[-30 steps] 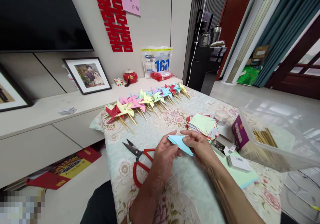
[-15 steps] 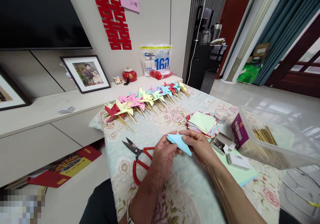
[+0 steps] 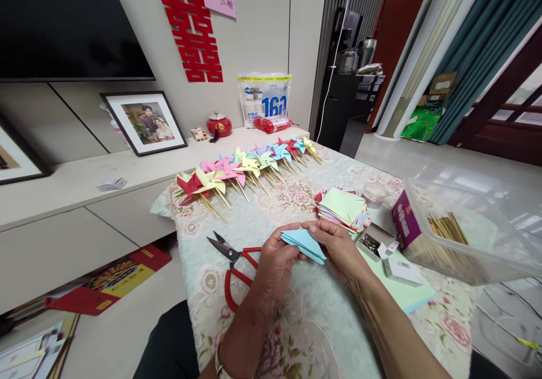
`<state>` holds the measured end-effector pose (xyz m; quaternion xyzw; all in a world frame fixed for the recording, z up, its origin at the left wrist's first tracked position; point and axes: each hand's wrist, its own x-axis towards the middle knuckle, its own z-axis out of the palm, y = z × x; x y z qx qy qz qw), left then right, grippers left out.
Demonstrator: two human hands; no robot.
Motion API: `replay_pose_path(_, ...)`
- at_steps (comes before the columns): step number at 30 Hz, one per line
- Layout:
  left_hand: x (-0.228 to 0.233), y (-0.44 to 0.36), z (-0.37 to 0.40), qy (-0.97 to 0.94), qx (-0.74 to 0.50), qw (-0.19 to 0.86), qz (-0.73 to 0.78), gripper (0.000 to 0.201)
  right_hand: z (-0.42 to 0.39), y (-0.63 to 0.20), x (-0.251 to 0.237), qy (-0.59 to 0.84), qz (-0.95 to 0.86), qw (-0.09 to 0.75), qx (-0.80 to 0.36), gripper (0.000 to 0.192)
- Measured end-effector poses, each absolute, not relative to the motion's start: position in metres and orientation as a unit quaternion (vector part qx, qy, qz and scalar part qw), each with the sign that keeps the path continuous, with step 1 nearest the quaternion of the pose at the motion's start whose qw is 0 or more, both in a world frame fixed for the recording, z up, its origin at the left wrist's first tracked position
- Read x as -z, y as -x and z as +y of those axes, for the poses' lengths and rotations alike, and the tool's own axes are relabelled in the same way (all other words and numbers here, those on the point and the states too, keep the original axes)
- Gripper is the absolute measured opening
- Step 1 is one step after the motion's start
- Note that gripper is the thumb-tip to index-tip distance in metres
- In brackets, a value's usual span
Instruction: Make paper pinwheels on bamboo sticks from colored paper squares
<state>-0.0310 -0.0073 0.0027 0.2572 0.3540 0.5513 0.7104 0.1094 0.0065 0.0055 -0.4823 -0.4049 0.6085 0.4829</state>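
Between my two hands is a small stack of blue paper (image 3: 305, 242) folded into triangles, its layered edges facing me. My left hand (image 3: 277, 257) pinches the left corner, thumb on the front. My right hand (image 3: 334, 243) grips the upper right side with thumb and fingers. Scissors (image 3: 231, 257) with red handles lie spread on the table, just left of my left wrist. Beyond my right hand sits a pile of coloured paper squares (image 3: 342, 205), pale green on top. A small open box of metal pins (image 3: 372, 242) stands close to my right forearm.
Several paper pinwheels on sticks (image 3: 245, 167) lie in a row along the table's far side. At the right are a clear plastic bin (image 3: 449, 260) holding sticks, a white box (image 3: 403, 271), green sheets (image 3: 423, 297) and a round clear container (image 3: 375, 194). A floral cloth (image 3: 203, 311) covers the table.
The blue paper has tilted slightly in my hands, so its layers show more fanned apart along the near edge. Both hands stay in nearly the same place.
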Motion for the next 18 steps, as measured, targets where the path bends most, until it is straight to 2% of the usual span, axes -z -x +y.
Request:
replay_pose_path(13, -0.0013, 0.0284, -0.0057, -0.275, -0.561, 0.678, 0.387, 0.021, 0.0051, -0.1116, -0.0064, 0.485, -0.394, 0.481, -0.615, 0.051)
replay_pose_path(18, 0.0021, 0.0299, -0.0045, -0.274, -0.565, 0.668, 0.401, 0.018, 0.005, -0.1141, -0.0114, 0.477, -0.386, 0.485, -0.623, 0.04)
